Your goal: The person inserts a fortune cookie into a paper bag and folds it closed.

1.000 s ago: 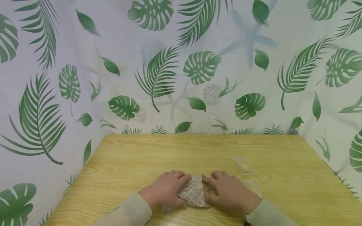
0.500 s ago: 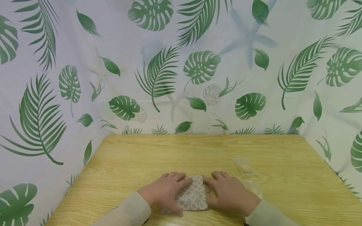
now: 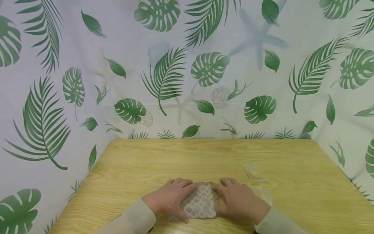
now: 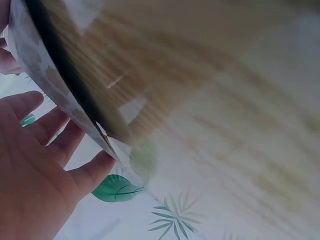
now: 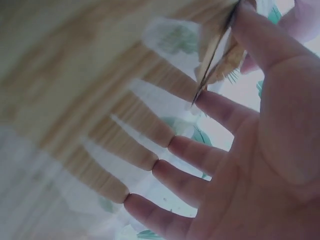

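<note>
A folded piece of beige paper [image 3: 200, 203] with a white lattice pattern lies on the wooden table [image 3: 187, 156] near its front edge. My left hand [image 3: 169, 198] rests on the paper's left side with fingers straight and spread; in the left wrist view the paper's edge [image 4: 40, 65] meets the fingertips of that left hand [image 4: 35, 165]. My right hand [image 3: 236, 200] covers the paper's right side. In the right wrist view a raised flap of the paper [image 5: 215, 45] sits pinched between the thumb [image 5: 255, 35] and forefinger, the other fingers straight.
A crumpled clear plastic wrapper [image 3: 252, 172] lies on the table just right of my right hand. A white curtain with green leaf print [image 3: 163, 78] closes off the back and both sides. Bare wood stretches behind the hands.
The paper has shifted a little toward me and lies squarer. My left thumb has slid along its near edge. Both hands stay on it.
</note>
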Tool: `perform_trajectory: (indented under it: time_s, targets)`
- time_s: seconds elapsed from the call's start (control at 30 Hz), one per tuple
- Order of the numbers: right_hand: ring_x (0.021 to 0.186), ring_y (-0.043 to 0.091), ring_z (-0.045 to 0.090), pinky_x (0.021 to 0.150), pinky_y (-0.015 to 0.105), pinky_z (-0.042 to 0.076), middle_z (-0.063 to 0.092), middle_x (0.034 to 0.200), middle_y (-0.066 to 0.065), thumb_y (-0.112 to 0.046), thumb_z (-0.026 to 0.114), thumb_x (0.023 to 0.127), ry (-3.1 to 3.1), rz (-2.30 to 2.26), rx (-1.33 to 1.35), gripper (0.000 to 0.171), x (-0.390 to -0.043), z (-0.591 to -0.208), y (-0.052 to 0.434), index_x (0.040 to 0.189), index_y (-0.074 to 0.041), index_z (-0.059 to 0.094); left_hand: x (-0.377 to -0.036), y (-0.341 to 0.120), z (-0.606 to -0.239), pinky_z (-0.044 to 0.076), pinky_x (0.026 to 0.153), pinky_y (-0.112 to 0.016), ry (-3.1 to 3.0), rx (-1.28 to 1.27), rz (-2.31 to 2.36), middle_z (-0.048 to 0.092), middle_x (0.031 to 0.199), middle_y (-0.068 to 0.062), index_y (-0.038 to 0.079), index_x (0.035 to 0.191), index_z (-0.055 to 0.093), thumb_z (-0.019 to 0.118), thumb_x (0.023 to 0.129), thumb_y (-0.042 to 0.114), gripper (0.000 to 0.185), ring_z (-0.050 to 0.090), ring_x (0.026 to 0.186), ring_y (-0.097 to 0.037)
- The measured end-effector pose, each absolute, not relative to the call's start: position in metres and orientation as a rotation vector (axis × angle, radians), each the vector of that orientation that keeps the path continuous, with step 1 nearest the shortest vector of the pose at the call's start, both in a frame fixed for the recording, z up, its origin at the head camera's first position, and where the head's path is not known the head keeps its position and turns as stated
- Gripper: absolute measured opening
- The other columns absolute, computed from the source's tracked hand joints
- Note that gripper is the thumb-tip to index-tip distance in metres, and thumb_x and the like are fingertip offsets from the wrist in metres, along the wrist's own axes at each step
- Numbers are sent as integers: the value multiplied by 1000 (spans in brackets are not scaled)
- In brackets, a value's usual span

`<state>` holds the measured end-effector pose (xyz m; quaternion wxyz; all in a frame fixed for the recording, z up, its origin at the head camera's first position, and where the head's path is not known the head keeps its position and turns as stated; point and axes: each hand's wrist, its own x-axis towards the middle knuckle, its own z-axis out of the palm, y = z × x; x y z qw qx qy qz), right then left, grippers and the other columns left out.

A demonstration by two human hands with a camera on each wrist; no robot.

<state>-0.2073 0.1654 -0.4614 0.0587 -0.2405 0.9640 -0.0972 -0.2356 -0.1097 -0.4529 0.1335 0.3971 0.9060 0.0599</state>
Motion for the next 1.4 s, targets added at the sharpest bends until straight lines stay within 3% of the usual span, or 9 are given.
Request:
perform_trajectory:
  time_s: [0.13,0.27,0.43,0.57,0.7,0.8,1.0,1.23,1.4]
  targets:
    - [130,38,49,93,64,47,53,142,13,-59,68,87,2918,-421,-758,68,-210,-462,171,142,-21,61,-236,-109,-454,27,117,-52,2620,1136,179,29,163,-3,23,163,24,78,75,68,112,28,148,-24]
    - [107,25,57,88,52,51,61,118,3,-32,70,91,2878,-652,-760,36,-215,-461,173,123,-16,73,-236,-107,-454,26,117,-54,2627,1121,172,27,164,-5,23,162,24,76,75,70,112,27,148,-26]
    - [89,14,58,80,43,52,65,98,-7,-25,67,95,2718,-891,-693,19,-223,-460,173,108,-15,77,-235,-104,-455,26,117,-55,2641,1114,161,28,164,-4,22,162,25,76,75,71,112,28,148,-26]
    - [74,14,57,69,38,50,64,81,-5,-27,59,102,2607,-1011,-629,23,-226,-460,169,89,-14,73,-235,-102,-455,27,116,-55,2639,1121,152,28,164,-4,22,162,25,75,76,71,111,28,148,-26]
    - [58,13,45,55,30,41,53,66,-4,-32,58,102,2550,-1089,-543,36,-229,-461,163,75,-10,65,-235,-101,-456,29,116,-54,2642,1123,143,28,164,-3,23,162,26,73,75,74,111,29,147,-25]
    - [57,12,43,52,27,38,53,65,-5,-32,62,99,2542,-1129,-513,34,-231,-462,161,74,-10,65,-235,-100,-456,29,115,-54,2644,1133,143,29,163,-2,23,162,26,72,74,76,112,29,147,-25]
    - [65,14,51,58,30,45,65,79,-5,-25,65,97,2530,-1172,-511,20,-234,-464,162,81,-15,73,-235,-97,-457,32,115,-52,2652,1140,134,33,161,0,22,161,28,76,74,72,111,32,145,-23]
    - [75,17,54,67,33,47,63,81,0,-25,62,100,2413,-1307,-522,27,-235,-465,165,81,-7,65,-233,-96,-454,34,114,-49,2648,1106,162,35,159,1,22,161,27,79,73,68,112,33,145,-23]
    - [84,21,56,72,37,47,64,89,2,-27,61,102,2346,-1372,-511,24,-235,-464,168,89,-8,67,-233,-95,-454,36,113,-47,2634,1076,188,34,159,2,23,162,26,80,73,66,113,33,145,-22]
